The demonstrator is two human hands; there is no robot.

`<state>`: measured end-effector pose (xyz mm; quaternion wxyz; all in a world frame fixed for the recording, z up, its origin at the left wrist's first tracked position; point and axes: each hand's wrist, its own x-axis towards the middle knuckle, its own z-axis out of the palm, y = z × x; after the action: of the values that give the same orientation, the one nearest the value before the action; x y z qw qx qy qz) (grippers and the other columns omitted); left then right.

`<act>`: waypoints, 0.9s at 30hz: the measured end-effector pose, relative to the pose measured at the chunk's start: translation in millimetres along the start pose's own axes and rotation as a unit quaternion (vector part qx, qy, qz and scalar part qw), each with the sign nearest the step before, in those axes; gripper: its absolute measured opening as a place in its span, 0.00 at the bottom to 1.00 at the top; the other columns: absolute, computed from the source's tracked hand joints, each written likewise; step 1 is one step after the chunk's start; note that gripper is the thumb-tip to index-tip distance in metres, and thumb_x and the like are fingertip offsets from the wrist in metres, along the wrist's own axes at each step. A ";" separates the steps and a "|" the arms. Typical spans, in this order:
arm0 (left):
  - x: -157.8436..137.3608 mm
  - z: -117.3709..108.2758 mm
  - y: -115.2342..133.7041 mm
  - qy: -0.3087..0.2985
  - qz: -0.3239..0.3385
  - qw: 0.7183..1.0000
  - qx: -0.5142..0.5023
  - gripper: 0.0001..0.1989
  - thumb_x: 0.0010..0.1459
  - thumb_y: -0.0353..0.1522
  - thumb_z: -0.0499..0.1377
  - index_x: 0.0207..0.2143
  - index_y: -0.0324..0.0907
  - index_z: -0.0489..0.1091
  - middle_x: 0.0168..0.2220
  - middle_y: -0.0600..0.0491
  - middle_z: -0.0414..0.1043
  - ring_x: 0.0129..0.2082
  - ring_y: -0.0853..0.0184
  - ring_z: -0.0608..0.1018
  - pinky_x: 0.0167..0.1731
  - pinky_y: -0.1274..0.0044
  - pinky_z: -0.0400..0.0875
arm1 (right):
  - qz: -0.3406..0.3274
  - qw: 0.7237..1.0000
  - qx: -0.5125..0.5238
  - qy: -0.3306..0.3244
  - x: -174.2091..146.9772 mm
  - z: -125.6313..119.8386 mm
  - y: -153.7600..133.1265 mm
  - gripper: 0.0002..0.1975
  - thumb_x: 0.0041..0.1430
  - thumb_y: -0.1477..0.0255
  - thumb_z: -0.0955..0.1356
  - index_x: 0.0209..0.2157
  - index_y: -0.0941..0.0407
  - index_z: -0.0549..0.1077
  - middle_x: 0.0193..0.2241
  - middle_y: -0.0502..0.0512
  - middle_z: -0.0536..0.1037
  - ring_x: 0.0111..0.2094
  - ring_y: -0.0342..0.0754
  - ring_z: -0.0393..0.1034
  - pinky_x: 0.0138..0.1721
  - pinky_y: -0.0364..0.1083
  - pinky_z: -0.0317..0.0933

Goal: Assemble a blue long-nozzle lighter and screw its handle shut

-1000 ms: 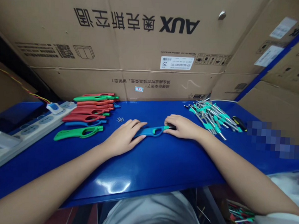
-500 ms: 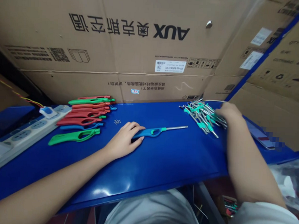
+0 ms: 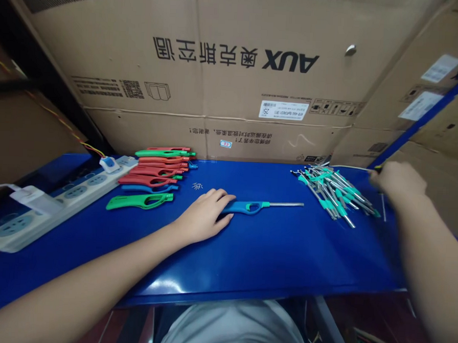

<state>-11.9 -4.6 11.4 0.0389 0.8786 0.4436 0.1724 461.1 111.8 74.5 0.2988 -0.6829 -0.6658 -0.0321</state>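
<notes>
While my left hand (image 3: 203, 217), thumb and fingers partly spread, holds the handle end of a blue lighter (image 3: 240, 208) at the middle of the blue tabletop (image 3: 255, 260), its metal tube pointing right, my right hand (image 3: 401, 181) curls tightly around a screwdriver (image 3: 383, 208), the thin shaft showing below. Green-and-silver rods (image 3: 333, 190) lie heaped near that hand, and small metal pieces (image 3: 197, 186) sit between my left hand and a row of red, green and blue handles (image 3: 147, 181).
</notes>
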 end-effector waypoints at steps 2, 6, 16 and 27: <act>-2.1 -3.9 5.3 -0.013 -0.009 0.999 0.048 0.21 0.68 0.36 0.54 0.60 0.40 0.65 0.53 0.42 0.71 0.51 0.52 0.73 0.51 0.62 0.71 | 0.061 0.991 -0.058 0.108 -3.6 -11.0 -35.9 0.17 0.59 0.51 0.67 0.41 0.49 0.69 0.46 0.69 0.67 0.53 0.80 0.64 0.46 0.81 0.57; -5.7 -7.5 14.4 -0.031 -0.019 0.994 0.101 0.21 0.68 0.33 0.53 0.61 0.37 0.64 0.53 0.40 0.72 0.51 0.52 0.74 0.48 0.63 0.72 | -0.111 0.970 0.082 0.200 -12.4 -10.1 -122.6 0.13 0.65 0.54 0.65 0.43 0.48 0.66 0.47 0.64 0.72 0.51 0.64 0.68 0.52 0.67 0.63; -8.8 -3.7 21.0 -0.043 0.023 0.993 0.110 0.21 0.68 0.27 0.50 0.61 0.40 0.66 0.50 0.44 0.74 0.47 0.54 0.75 0.45 0.65 0.74 | -0.086 0.806 0.570 -0.135 -97.1 117.1 -272.6 0.22 0.54 0.53 0.74 0.39 0.50 0.64 0.38 0.53 0.77 0.26 0.44 0.71 0.18 0.45 0.67; -9.3 -3.3 18.6 -0.042 0.035 0.998 0.029 0.19 0.67 0.32 0.54 0.59 0.41 0.67 0.51 0.45 0.73 0.52 0.54 0.74 0.52 0.62 0.71 | -0.123 0.791 0.583 -0.139 -112.7 152.0 -261.5 0.15 0.59 0.58 0.72 0.41 0.54 0.74 0.37 0.54 0.79 0.29 0.44 0.75 0.36 0.47 0.74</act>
<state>-3.8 -23.4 16.1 0.0259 0.9010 0.4150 0.1240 151.9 63.0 -4.3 0.5376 -0.2887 -0.6710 0.4212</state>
